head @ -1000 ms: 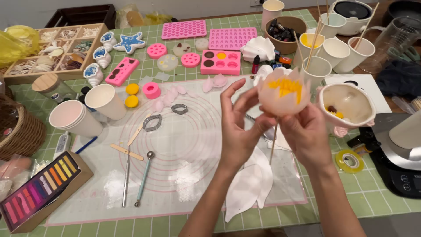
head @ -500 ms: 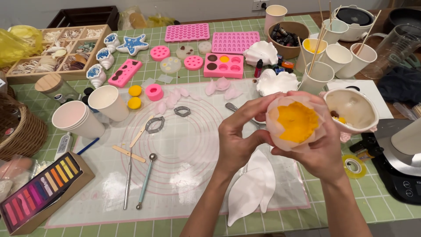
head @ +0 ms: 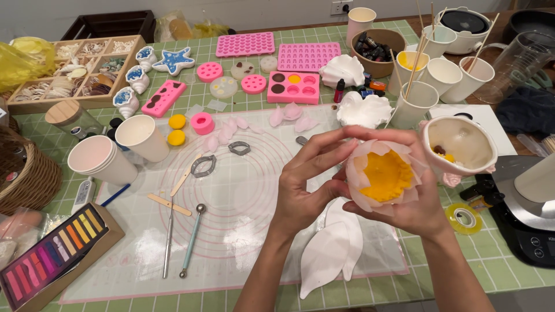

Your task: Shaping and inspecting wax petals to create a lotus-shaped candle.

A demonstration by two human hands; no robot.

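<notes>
Both hands hold a small wax flower (head: 384, 176) above a translucent work mat (head: 243, 190). The flower has pale pink petals around a rough yellow centre, and its open side faces me. My right hand (head: 413, 205) cups it from below and behind. My left hand (head: 309, 185) pinches the petals on the flower's left side with thumb and fingers. Two white leaf-shaped pieces (head: 332, 248) lie on the mat just under my wrists.
Pink silicone moulds (head: 292, 86), paper cups (head: 141, 137), metal cutters (head: 203, 166) and thin sculpting tools (head: 192, 240) lie around the mat. A pink-rimmed bowl (head: 459, 144) and a scale (head: 529, 222) stand at the right. A tray of coloured chalks (head: 52, 254) sits at the lower left.
The flower has been lowered and tipped over, so its yellow inside now faces me. Both hands came down and closer to me with it.
</notes>
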